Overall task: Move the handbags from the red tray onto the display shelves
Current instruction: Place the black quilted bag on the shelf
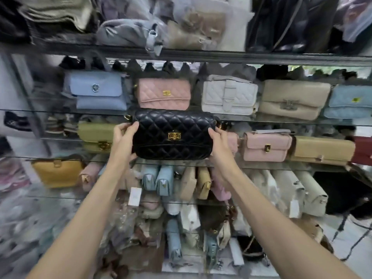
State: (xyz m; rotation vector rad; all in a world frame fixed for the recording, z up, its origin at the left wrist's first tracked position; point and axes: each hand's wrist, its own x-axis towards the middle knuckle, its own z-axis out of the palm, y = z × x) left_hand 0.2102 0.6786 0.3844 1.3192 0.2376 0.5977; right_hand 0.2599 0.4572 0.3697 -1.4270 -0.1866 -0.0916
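Observation:
I hold a black quilted handbag (174,134) with a gold clasp upright in front of the glass display shelves (261,167). My left hand (124,141) grips its left end and my right hand (220,143) grips its right end. The bag sits between a green handbag (94,136) on its left and a pink handbag (266,146) on its right, at the level of that shelf. Whether its base rests on the glass I cannot tell. The red tray is out of view.
The shelf above holds blue (96,90), pink quilted (164,93), white (228,95), beige (292,98) and light blue (350,101) bags. A tan bag (324,150) and a red one (363,151) stand further right. Lower shelves are packed with upright bags; a yellow bag (57,174) stands lower left.

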